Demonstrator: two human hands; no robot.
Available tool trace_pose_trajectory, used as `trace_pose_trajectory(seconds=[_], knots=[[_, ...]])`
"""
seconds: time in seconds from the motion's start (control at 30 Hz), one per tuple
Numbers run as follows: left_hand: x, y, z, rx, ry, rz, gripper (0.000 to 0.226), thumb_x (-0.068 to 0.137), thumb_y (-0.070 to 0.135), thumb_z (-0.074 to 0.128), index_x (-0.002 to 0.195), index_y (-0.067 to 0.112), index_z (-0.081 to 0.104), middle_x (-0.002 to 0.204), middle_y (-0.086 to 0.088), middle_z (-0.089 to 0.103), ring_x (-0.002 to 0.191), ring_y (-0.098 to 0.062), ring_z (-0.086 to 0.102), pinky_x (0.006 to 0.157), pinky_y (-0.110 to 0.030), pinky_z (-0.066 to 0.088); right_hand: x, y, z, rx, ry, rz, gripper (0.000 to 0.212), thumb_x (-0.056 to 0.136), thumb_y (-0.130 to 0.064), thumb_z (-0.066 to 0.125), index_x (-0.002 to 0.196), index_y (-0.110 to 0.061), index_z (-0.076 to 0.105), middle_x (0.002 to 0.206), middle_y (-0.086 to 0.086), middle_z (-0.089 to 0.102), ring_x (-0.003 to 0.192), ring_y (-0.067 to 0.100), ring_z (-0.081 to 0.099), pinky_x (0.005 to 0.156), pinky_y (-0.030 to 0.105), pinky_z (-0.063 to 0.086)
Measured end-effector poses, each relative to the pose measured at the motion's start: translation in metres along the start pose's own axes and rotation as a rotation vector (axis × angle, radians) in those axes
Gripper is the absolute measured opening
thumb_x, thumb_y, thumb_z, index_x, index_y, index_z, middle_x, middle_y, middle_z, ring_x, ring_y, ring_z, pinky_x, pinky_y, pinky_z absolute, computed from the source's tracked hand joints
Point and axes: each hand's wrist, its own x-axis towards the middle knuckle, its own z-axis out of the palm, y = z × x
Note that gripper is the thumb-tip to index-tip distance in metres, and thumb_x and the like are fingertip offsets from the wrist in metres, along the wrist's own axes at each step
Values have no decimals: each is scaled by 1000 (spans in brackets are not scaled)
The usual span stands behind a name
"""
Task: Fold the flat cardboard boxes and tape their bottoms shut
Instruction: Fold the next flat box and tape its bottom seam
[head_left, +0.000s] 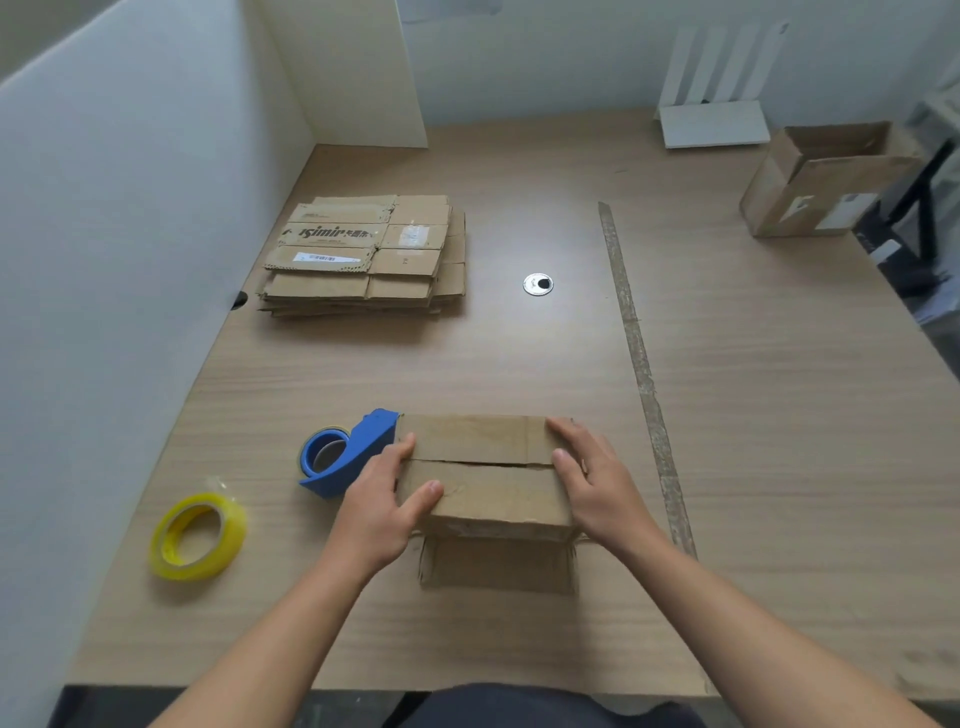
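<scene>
Box (483, 488) sits bottom-up at the middle of the desk's (519, 364) near edge, and both hands clasp its ends, left hand (379, 509) and right hand (597, 483) with thumbs on top. They are likely pinning the two flaps together, ready for taping. The tape dispenser (343, 457) waits just left, within reach, its cutting end hidden behind the left hand. No tape shows on the seam.
</scene>
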Motion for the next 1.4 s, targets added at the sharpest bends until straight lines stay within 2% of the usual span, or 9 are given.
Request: trace_pose_trajectory(seconds=[0.13, 0.23, 0.37, 0.5, 0.6, 0.7, 1.0, 1.27, 1.4], knots=[[1, 9, 9, 64, 74, 22, 61, 93, 36, 66, 147, 17, 45, 146, 6, 48, 136, -10, 41, 105, -18, 27, 13, -15, -7, -361, 37, -80, 36, 99, -28, 55, 135, -28, 58, 159, 4, 30, 149, 28, 19, 119, 45, 21], [-1, 7, 14, 103, 91, 28, 58, 97, 37, 59, 148, 17, 42, 151, 5, 45, 140, -12, 37, 107, -20, 25, 3, -32, 6, -613, -3, -357, 50, 96, -49, 46, 138, -25, 57, 157, 6, 36, 150, 35, 19, 117, 61, 20], [-2, 8, 18, 99, 113, 9, 55, 98, 36, 58, 147, 17, 44, 151, 4, 45, 140, -13, 38, 108, -24, 28, -9, -34, 41, -823, -214, -424, 72, 93, -68, 30, 154, -30, 32, 164, 1, 23, 153, 27, 12, 119, 53, -2], [0, 4, 14, 61, 102, 29, 52, 98, 35, 59, 145, 18, 46, 148, 5, 48, 136, -11, 40, 105, -18, 27, -4, -30, 43, -872, -141, -414, 71, 89, -70, 42, 150, -35, 39, 152, -3, 44, 145, 22, 34, 119, 52, 18], [2, -2, 7, 45, 51, 66, 53, 97, 38, 59, 146, 22, 45, 141, 7, 50, 130, -9, 44, 105, -22, 33, -1, -31, 44, -881, -123, -411, 70, 88, -74, 31, 144, -36, 48, 142, -5, 52, 139, 22, 42, 116, 52, 27], [4, -10, -3, 61, -8, 103, 55, 97, 41, 57, 148, 28, 42, 137, 10, 50, 126, -6, 47, 106, -28, 39, 1, -35, 47, -826, -100, -369, 67, 90, -75, 23, 141, -39, 44, 142, -6, 44, 140, 19, 32, 119, 51, 16], [16, -17, -10, 17, -66, 135, 52, 94, 35, 62, 143, 28, 47, 121, 9, 52, 109, -11, 54, 96, -34, 49, 1, -44, 55, -836, -98, -315, 62, 88, -74, 25, 137, -39, 41, 141, -6, 34, 142, 19, 22, 120, 50, 5], [24, -29, -20, -96, -30, 168, 42, 94, 33, 64, 134, 27, 55, 120, 7, 57, 114, -10, 54, 101, -34, 45, -2, -48, 62, -776, -84, -208, 59, 84, -73, 25, 136, -46, 35, 141, -15, 26, 144, 10, 10, 120, 39, -12], [40, -54, -40, 241, 80, 77, 52, 96, 38, 56, 146, 26, 43, 131, -1, 53, 121, -26, 47, 101, -37, 39, -1, -50, 62, -736, -54, -189, 59, 83, -72, 24, 133, -47, 41, 139, -17, 31, 141, 9, 16, 120, 36, -12]])
